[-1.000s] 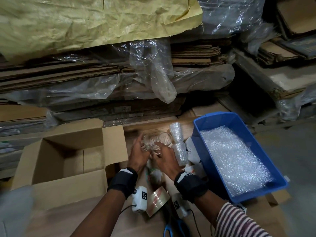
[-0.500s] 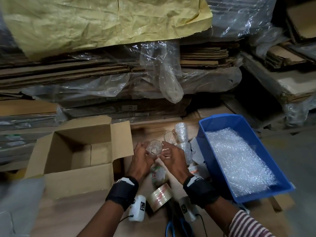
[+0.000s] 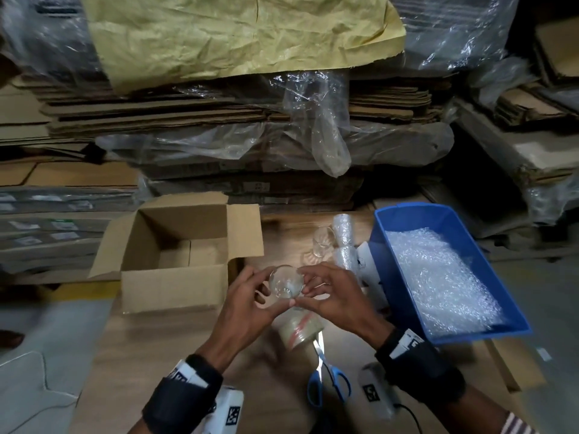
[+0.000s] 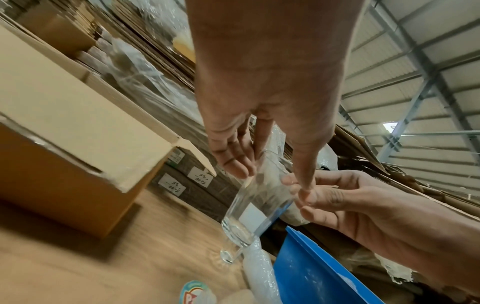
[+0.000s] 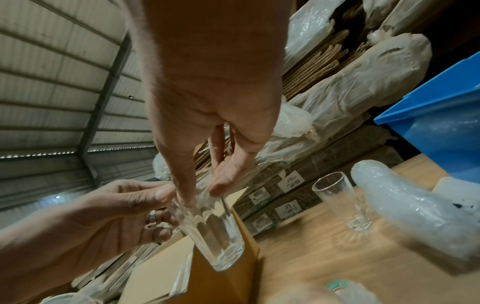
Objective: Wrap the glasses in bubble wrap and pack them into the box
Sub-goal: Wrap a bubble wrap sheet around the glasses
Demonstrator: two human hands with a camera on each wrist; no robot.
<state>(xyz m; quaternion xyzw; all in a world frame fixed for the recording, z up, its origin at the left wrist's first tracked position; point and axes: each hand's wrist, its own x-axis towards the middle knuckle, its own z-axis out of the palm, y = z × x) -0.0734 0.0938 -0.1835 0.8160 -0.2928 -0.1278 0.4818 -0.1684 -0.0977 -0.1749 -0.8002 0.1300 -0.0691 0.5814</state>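
box (image 3: 175, 245): open cardboard box on my left, flaps out, nothing in the part I can see; I think it sits close so I can drop wrapped glasses in fast
left hand (image 3: 247, 296): my fingers (image 4: 235, 164) and thumb curl round the rim end of the bare glass (image 3: 285, 281) and pinch it
glass: up in the air between both my hands, above the tape roll (image 3: 299, 328), no wrap on it; I guess I use two hands so it won't slip
right hand (image 3: 332, 294): my fingertips (image 5: 221, 183) pinch the other side of the same rim
scissors (image 3: 327, 377): blue handles, just by the tape, near me, handy for cutting
second glass (image 3: 322, 241): bare, stands on the table farther back
wrapped rolls (image 3: 344, 242): bubble wrap bundles right beside that glass
blue bin (image 3: 407, 214): on my right, with bubble wrap sheets (image 3: 438, 277) inside, next thing I likely need
what the wrist views add: the held glass tips, thick base down; a ring on my left hand; paper labels on the stacked cartons behind
what the head view adds: the whole table layout
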